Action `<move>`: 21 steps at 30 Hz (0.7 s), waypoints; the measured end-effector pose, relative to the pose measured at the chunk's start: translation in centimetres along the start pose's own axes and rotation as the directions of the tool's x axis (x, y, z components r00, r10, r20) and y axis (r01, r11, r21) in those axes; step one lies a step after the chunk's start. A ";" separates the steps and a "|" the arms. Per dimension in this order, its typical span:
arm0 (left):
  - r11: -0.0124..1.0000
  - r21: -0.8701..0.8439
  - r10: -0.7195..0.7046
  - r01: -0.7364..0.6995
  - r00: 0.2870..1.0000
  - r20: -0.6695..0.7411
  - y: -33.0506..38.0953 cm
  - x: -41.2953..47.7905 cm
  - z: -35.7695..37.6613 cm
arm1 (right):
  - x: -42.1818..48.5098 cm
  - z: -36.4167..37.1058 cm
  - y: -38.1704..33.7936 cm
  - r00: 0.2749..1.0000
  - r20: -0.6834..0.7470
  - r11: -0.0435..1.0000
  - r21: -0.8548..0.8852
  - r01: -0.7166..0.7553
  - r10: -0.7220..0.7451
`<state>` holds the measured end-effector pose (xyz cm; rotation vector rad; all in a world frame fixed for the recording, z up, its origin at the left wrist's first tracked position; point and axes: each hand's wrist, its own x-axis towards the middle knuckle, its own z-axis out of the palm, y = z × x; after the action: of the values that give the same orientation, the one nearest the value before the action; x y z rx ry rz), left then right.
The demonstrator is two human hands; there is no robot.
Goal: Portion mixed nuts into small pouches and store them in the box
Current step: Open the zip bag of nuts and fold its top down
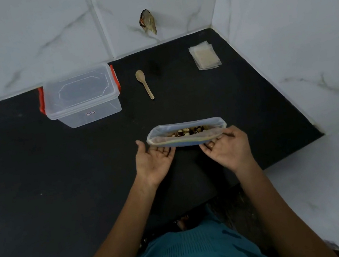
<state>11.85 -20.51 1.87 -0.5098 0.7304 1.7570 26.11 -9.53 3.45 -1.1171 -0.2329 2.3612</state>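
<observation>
Nut bag (188, 141) lies crosswise just beyond both hands; right hand (225, 149) pinches its rim, left hand (154, 162) relaxed, touching.

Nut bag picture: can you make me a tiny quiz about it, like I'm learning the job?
1. True or false: the lid sits on the clear storage box.
2. What lies on the counter between the box and the stack of small pouches? A) wooden spoon B) fork C) scissors
3. Is the top of the bag of mixed nuts open or closed?
Key: 1 true; 2 A; 3 open.
</observation>
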 end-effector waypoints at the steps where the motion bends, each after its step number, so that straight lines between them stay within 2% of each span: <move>1: 0.999 0.051 -0.011 0.011 1.000 0.005 0.2 -0.1 -0.1 | -0.1 0.0 -0.2 1.000 -0.016 0.994 -0.109 0.013 -0.015; 4: 0.953 0.300 0.032 -0.027 0.999 -0.010 0.8 -0.4 0.3 | 0.2 0.2 -0.2 0.992 -0.062 0.907 -0.414 0.079 -0.114; 6: 0.874 0.483 0.105 -0.060 0.992 -0.067 0.9 -0.6 0.6 | 0.1 0.3 -0.1 0.979 -0.074 0.824 -0.554 0.120 -0.193; 10: 0.751 0.656 0.213 -0.075 0.968 -0.134 1.5 -1.1 0.8 | -0.1 0.2 -0.3 0.932 -0.142 0.608 -0.788 0.098 -0.335; 12: 0.701 0.704 0.287 -0.112 0.948 -0.135 2.0 -1.1 0.7 | -0.2 0.1 -0.8 0.900 -0.169 0.590 -0.799 0.113 -0.401; 14: 0.680 0.721 0.323 -0.136 0.938 -0.127 2.3 -1.0 0.7 | -0.3 0.2 -1.4 0.891 -0.192 0.618 -0.777 0.118 -0.412; 18: 0.759 0.633 0.290 -0.150 0.949 -0.124 2.1 -1.4 1.0 | -0.7 0.1 -1.9 0.888 -0.203 0.667 -0.731 0.144 -0.414; 21: 0.729 0.672 0.277 -0.131 0.954 -0.114 2.0 -1.5 1.1 | -0.7 -0.1 -1.6 0.879 -0.169 0.610 -0.776 0.160 -0.446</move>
<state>10.44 -21.17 4.11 -0.1173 1.5363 1.5101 27.13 -8.57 4.44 -1.6692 -1.2577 1.6963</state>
